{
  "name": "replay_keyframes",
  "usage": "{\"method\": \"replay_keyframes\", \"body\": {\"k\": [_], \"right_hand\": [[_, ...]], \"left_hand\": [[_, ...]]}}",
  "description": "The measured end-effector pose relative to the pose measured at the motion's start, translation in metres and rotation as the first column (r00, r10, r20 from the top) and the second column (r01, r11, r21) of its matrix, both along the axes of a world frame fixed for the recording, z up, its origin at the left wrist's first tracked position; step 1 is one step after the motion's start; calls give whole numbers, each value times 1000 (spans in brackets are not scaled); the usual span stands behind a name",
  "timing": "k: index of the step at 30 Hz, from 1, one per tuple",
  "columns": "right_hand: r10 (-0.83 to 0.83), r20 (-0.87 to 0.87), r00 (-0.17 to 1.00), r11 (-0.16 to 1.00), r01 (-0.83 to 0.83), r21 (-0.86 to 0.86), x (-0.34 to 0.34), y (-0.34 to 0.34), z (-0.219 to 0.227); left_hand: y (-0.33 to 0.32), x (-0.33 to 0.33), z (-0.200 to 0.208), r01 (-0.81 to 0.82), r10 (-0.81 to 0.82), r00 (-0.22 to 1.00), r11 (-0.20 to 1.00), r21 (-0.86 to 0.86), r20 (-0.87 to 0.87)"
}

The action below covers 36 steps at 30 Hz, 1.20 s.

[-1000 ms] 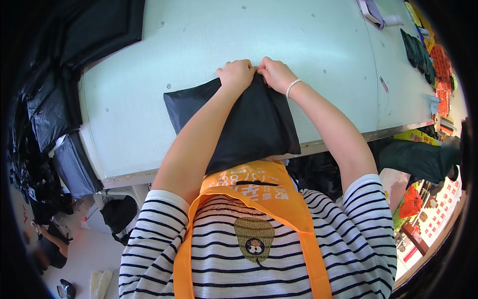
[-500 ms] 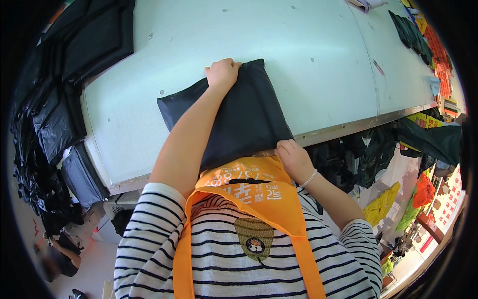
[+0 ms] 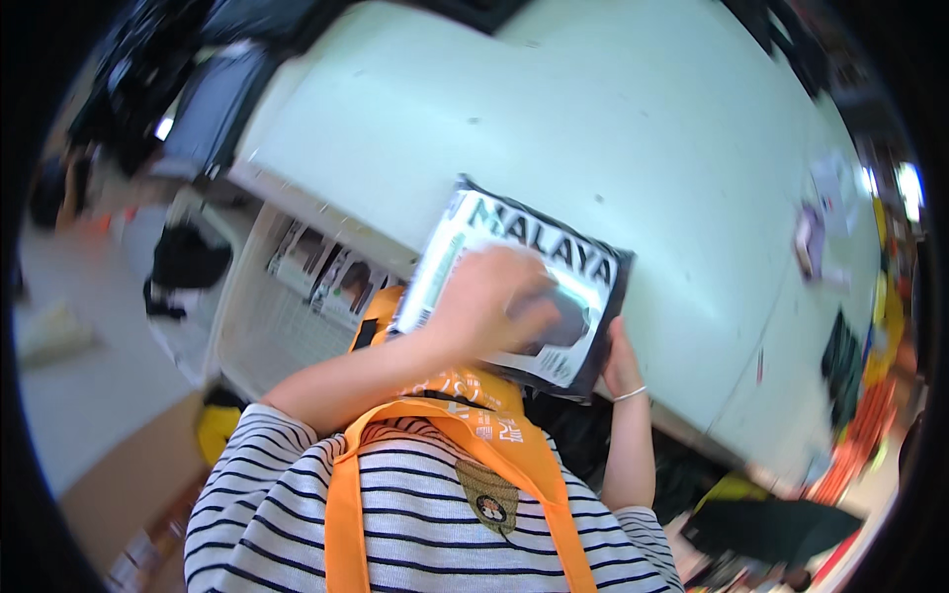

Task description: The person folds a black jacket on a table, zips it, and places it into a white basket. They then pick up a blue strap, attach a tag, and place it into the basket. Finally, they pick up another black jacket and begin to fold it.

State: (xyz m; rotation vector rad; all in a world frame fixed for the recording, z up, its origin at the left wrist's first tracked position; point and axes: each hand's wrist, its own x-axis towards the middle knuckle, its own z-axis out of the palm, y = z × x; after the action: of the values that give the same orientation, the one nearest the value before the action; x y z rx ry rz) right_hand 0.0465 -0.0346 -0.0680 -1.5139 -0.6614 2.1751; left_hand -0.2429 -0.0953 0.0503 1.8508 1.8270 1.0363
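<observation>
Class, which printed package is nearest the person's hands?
The package at the edge of the table: the left hand is over it, the right hand at its side. The other packages lie in the pale crate.

Dark green cloth (image 3: 842, 358), orange pile (image 3: 866, 425), pale table (image 3: 692, 158)

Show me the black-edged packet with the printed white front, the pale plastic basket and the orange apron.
Black-edged packet (image 3: 583, 296): head view, right part of its printed front.
Pale plastic basket (image 3: 265, 336): head view, bare part of its inside.
Orange apron (image 3: 529, 453): head view, on its bib.
</observation>
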Motion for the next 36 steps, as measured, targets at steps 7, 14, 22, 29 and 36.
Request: {"method": "replay_keyframes", "body": {"k": [7, 14, 22, 29, 36], "right_hand": [[134, 602, 787, 766, -468, 441, -58, -18, -44], [396, 630, 668, 510, -731, 454, -106, 1, 20], [537, 696, 477, 129, -862, 491, -276, -126, -8], [420, 907, 44, -184, -974, 132, -477, -150, -30], [731, 681, 28, 190, -968, -163, -380, -234, -96]], "left_hand": [[-130, -68, -134, -429, 663, 682, 705, -565, 309], [-202, -16, -107, -620, 861, 390, 508, -598, 327], [-375, -64, -123, -811, 916, -70, 179, -557, 396], [-397, -214, -175, -923, 972, -104, -16, -386, 210], [-397, -241, 60, -642, 425, 766, 461, 613, 482]]}}
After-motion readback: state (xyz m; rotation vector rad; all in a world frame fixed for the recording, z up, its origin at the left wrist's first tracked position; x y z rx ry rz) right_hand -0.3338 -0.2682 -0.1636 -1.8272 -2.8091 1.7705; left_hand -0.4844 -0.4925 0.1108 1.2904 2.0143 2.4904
